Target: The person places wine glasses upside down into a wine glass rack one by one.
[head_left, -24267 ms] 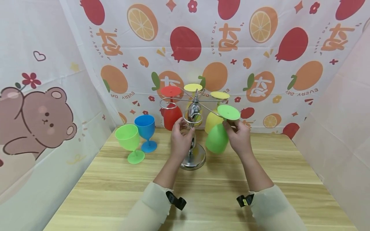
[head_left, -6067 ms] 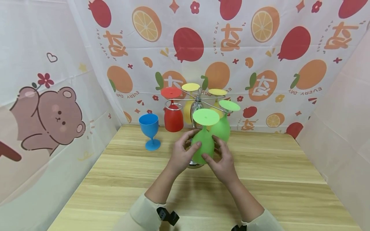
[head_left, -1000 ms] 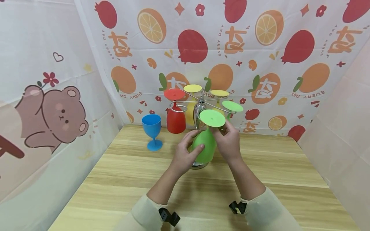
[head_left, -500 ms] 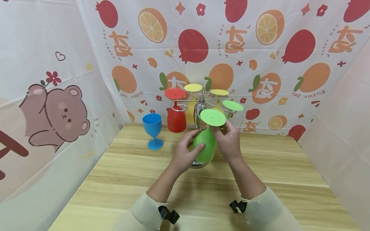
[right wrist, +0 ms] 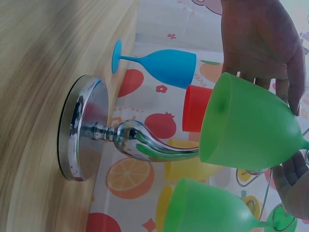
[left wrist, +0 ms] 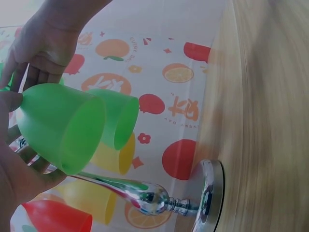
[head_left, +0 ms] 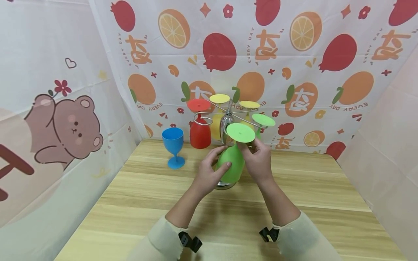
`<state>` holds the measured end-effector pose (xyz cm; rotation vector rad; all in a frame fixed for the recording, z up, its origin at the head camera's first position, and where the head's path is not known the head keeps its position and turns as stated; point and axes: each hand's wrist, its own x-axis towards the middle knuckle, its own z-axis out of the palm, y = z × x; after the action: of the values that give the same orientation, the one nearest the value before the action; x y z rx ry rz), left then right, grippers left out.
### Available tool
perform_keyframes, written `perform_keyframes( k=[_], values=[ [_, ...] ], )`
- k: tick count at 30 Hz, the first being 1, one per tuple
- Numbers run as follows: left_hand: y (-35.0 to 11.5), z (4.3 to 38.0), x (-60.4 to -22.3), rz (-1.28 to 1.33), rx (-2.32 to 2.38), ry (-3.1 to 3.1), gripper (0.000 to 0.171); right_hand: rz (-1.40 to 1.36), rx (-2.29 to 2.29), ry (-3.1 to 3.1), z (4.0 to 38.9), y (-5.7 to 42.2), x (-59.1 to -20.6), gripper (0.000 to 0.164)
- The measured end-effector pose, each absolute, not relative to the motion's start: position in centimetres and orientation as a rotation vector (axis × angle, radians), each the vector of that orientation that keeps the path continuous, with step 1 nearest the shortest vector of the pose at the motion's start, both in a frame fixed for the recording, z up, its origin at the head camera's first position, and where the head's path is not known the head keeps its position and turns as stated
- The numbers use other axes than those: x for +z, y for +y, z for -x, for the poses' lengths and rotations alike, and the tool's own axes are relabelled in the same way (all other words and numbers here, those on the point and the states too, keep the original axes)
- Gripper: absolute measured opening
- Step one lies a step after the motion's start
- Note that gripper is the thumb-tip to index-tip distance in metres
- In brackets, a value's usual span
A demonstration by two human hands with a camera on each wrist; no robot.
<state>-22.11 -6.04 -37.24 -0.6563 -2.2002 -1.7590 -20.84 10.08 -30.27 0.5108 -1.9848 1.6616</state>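
Observation:
A green goblet [head_left: 232,165] is upside down at the front of the chrome stemware rack [head_left: 226,121]. My left hand [head_left: 209,174] holds its bowl, thumb on the near side and fingers on the left. Just under the foot, my right hand [head_left: 258,159] pinches the stem. From the left wrist view, the bowl of the green goblet [left wrist: 58,125] opens toward the table. A second green goblet [right wrist: 207,208] hangs behind it to the right. The rack also carries a red goblet [head_left: 200,135] and two yellow goblets, one with its foot [head_left: 249,104] at the back right.
On the table at the left, a blue goblet [head_left: 173,145] stands upright. An unused wire loop [head_left: 203,120] of the rack points to the front left. The rack's round base [right wrist: 84,130] rests on the wooden table [head_left: 147,203], with patterned cloth [head_left: 215,21] behind.
The green goblet that stood beside the blue one is now inverted at the rack's front. My right hand has gone from its bowl to its stem. The last second shows almost no movement.

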Motion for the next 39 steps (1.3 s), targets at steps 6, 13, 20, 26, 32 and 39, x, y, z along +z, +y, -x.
perform_keyframes(
  k=[6,13,20,26,32,39],
  values=[
    [-6.1,22.0,-37.1,0.650,-1.733,-2.219,0.051,-0.524,1.649,-1.973,20.8,10.0,-30.2,0.029],
    [-6.2,22.0,-36.9,0.657,-1.692,-2.235,0.049,-0.505,1.648,-1.976,20.9,10.0,-30.4,0.028],
    [-6.7,22.0,-36.6,0.681,-1.633,-2.267,0.051,-0.511,1.634,-1.969,20.8,10.0,-30.3,0.027],
    [-8.3,21.9,-36.7,0.668,-1.550,-2.301,0.049,-0.518,1.641,-1.963,21.1,10.0,-30.6,0.028],
    [-10.5,22.3,-37.0,0.623,-1.473,-2.315,0.045,-0.484,1.702,-1.960,22.8,10.5,-32.3,0.030],
    [-13.4,22.9,-37.5,0.563,-1.354,-2.297,0.041,-0.488,1.693,-1.978,23.4,10.4,-33.4,0.028]
  ],
)
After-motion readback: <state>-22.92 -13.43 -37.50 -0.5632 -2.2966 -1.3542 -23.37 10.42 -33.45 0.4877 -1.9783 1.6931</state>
